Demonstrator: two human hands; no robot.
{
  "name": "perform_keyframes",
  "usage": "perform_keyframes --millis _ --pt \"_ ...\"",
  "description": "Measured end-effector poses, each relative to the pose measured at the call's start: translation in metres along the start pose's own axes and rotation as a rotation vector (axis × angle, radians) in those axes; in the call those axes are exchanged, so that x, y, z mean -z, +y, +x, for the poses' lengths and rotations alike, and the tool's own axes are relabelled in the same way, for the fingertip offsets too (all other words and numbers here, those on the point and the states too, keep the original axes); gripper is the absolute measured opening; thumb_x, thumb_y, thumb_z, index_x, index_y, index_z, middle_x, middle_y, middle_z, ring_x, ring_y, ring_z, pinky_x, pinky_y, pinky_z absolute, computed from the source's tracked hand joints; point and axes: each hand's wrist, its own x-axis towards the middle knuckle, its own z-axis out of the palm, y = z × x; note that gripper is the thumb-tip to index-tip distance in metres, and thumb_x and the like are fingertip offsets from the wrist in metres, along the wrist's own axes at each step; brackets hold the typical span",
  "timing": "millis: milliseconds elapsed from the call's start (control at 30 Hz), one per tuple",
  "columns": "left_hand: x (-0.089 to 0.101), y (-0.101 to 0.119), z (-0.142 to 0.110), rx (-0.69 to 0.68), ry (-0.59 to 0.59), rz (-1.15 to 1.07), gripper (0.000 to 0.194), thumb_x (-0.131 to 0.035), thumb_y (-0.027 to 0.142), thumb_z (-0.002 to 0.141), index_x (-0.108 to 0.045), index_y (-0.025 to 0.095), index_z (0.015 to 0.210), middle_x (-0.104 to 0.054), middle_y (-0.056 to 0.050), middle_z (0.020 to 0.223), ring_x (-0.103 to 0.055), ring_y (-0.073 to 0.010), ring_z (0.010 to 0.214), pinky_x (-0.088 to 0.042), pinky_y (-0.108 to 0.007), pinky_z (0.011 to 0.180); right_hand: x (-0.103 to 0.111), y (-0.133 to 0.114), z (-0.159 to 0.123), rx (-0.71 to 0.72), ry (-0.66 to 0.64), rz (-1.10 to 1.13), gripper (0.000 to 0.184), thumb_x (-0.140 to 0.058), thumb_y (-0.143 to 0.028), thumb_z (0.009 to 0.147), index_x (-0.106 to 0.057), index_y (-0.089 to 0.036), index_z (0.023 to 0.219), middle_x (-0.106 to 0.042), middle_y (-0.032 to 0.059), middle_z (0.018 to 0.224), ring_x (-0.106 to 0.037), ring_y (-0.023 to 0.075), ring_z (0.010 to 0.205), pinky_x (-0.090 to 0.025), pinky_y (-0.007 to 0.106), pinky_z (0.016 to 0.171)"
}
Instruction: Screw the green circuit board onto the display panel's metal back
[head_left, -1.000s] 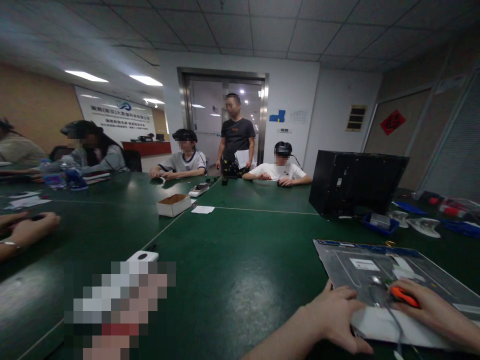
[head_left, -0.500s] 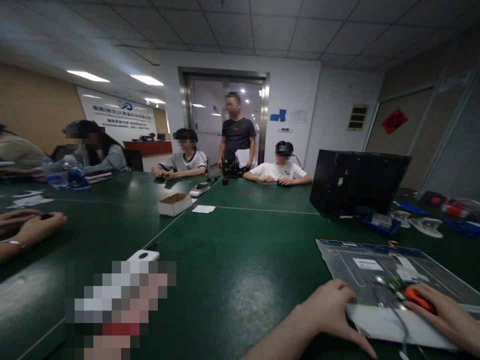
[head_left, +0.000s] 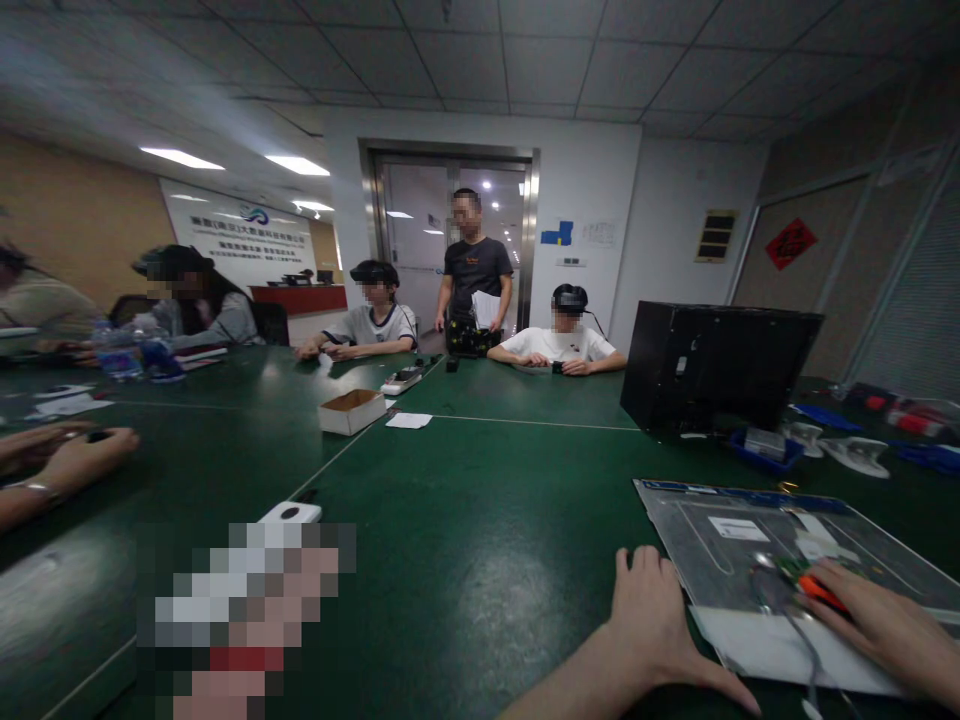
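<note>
A flat grey panel with a white lower strip [head_left: 780,650] lies on the green table at the right. My left hand [head_left: 651,620] rests beside the panel's left edge, fingers spread and thumb stretched towards its near corner, holding nothing. Over the panel, my right hand [head_left: 877,615] is closed around an orange-handled tool [head_left: 821,592]; its working end is hard to make out. The tool is by a small green circuit board [head_left: 786,568], partly covered by my fingers. A thin grey cable [head_left: 801,640] runs from there over the panel's near edge.
A large black casing [head_left: 712,360] stands behind the panel, with a blue tray [head_left: 761,455] near its base. A white open box [head_left: 351,412] and a power strip [head_left: 401,380] lie mid-table. Co-worker's hands [head_left: 82,460] are at the left; other people sit across.
My left hand has shifted left, off the panel's edge and onto the table. My right hand and the orange-handled tool have moved slightly left and tilted.
</note>
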Motion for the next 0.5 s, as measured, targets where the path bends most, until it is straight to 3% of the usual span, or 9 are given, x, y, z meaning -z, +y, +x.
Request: perform_keyframes --millis 167,333,500 --pt "-0.010 0.008 0.004 -0.043 -0.025 0.015 0.110 -0.060 0.094 0.056 -0.057 0.010 0.126 -0.061 -0.020 0.119 -0.054 -0.0398 0.112 -0.032 -0.055 0.105 0.004 -0.014 0.004 0.001 -0.049 0.004 0.045 -0.045 -0.054 0.082 -0.074 -0.025 0.100 -0.075 0.0119 0.111 -0.071 0.0336 0.095 -0.058 0.044 0.077" --pt "-0.007 0.016 0.008 -0.066 -0.084 0.009 0.104 -0.055 0.092 0.065 -0.057 0.012 0.131 -0.057 -0.021 0.128 -0.049 -0.0395 0.120 -0.030 -0.055 0.105 0.019 -0.053 0.012 -0.073 -0.046 -0.025 0.053 -0.041 -0.060 0.082 -0.074 -0.021 0.095 -0.074 0.0160 0.109 -0.071 0.0339 0.094 -0.057 0.043 0.075" --pt "-0.001 0.022 0.009 -0.081 -0.159 0.055 0.094 -0.047 0.088 0.076 -0.053 0.020 0.140 -0.046 -0.019 0.143 -0.040 -0.0408 0.128 -0.025 -0.059 0.107 0.017 -0.098 0.027 -0.163 -0.143 0.014 0.053 -0.041 -0.064 0.086 -0.071 -0.022 0.073 -0.075 0.0140 0.080 -0.072 0.0317 0.076 -0.054 0.039 0.066"
